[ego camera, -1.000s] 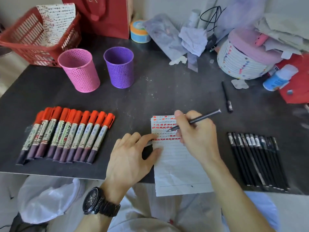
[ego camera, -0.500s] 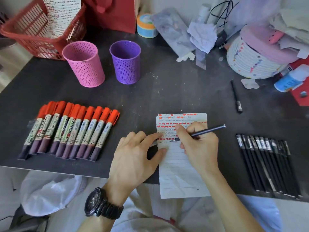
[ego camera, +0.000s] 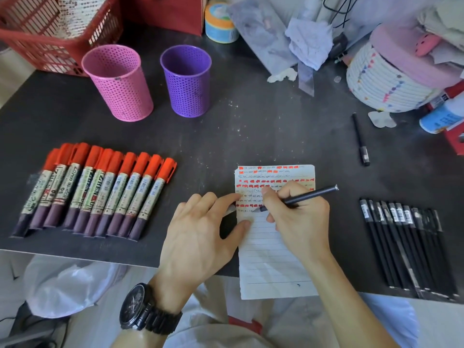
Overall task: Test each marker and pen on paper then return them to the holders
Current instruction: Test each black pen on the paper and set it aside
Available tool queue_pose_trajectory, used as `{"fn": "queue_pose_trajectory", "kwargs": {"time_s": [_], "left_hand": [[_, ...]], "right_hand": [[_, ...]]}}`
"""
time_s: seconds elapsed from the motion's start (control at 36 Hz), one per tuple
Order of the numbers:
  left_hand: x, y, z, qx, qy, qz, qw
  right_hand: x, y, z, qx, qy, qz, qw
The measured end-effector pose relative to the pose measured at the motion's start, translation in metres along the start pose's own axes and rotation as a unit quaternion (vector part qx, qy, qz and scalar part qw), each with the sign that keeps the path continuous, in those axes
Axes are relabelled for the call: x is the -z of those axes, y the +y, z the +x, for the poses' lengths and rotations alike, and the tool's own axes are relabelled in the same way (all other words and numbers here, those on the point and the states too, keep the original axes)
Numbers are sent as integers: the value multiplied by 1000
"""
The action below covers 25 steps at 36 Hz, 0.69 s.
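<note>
While the right hand (ego camera: 298, 217) grips a black pen (ego camera: 298, 199) between thumb and fingers, the pen tip touches the lined paper (ego camera: 273, 259) just below the rows of orange marks and scribbles. The left hand (ego camera: 200, 237) lies flat with relaxed fingers; its thumb and forefinger press on the paper's left edge, and a black watch (ego camera: 145, 310) sits on its wrist. The paper lies on the dark table (ego camera: 251, 121) and overhangs the near edge. Left of the hands, a row of orange-capped markers (ego camera: 95, 189) lies side by side on the table. At the right edge, a row of black pens (ego camera: 406, 247) lies side by side. One loose cap (ego camera: 360, 140) lies apart, beyond the paper. A pink holder (ego camera: 118, 81) and a purple holder (ego camera: 187, 80) stand upright, near each other, behind the markers. A red basket (ego camera: 50, 33) stands at the far left corner.
</note>
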<state>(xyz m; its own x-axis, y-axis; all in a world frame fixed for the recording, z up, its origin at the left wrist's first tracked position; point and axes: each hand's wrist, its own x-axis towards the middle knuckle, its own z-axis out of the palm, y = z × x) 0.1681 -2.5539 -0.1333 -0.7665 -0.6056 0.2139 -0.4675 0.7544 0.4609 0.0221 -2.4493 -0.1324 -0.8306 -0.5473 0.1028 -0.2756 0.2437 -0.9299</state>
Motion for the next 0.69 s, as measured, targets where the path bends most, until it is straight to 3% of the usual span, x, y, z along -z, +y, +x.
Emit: {"fn": "queue_pose_trajectory", "kwargs": {"time_s": [0.19, 0.39, 0.69], "left_hand": [[6, 1, -2, 1, 13, -67, 998], [10, -3, -3, 29, -2, -137, 990], [10, -5, -4, 28, 13, -188, 982]], "right_hand": [[8, -15, 2, -33, 25, 81, 996], [18, -33, 0, -84, -60, 197, 975], [15, -41, -7, -82, -84, 196, 974]]}}
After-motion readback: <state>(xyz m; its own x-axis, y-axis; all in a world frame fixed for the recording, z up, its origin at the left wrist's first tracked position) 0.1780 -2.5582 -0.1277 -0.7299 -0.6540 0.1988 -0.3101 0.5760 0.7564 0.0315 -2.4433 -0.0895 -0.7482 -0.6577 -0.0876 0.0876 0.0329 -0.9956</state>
